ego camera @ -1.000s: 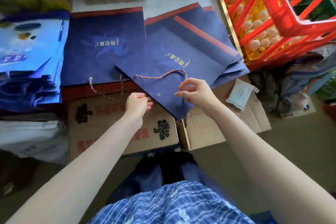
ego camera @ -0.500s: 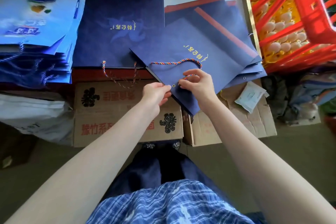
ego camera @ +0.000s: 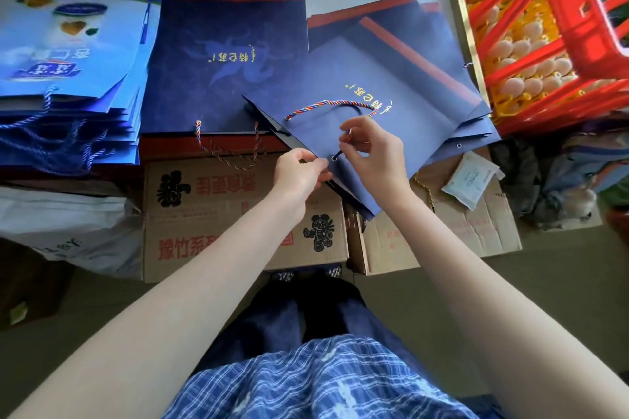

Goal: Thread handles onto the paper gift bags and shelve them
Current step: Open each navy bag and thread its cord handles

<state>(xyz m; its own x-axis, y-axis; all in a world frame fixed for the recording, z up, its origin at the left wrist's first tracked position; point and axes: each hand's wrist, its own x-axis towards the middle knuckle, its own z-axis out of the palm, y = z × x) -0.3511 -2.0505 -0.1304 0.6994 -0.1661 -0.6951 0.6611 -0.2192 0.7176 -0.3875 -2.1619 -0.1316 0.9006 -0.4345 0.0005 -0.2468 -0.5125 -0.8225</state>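
Crowding cardboard boxes (ego camera: 218,214), red crate (ego camera: 558,27), floor (ego camera: 561,282)

L hand (ego camera: 299,172) pinching, R hand (ego camera: 372,155) in fingertip grip, both forearms extended fwd

Single head-worn view looks steeply down, close over the worktop.
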